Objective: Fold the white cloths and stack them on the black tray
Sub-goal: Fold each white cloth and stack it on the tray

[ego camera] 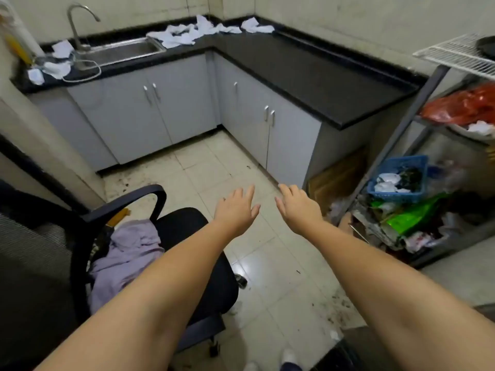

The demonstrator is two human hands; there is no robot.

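Crumpled white cloths [184, 33] lie in a heap at the far corner of the black counter [308, 65], and another white cloth [255, 26] lies just to their right. More white cloths [57, 58] sit left of the sink. My left hand [237, 210] and my right hand [297, 207] reach forward side by side over the floor, palms down, fingers spread, holding nothing. Both are far from the cloths. I see no black tray for certain; a dark round object [486, 44] sits on the wire shelf at the right edge.
A steel sink [120, 50] with a tap is set in the counter. A black office chair [192, 236] with a lilac garment [126, 255] stands at my left. A metal rack [401, 135] with a blue basket [399, 178] and bags stands at the right.
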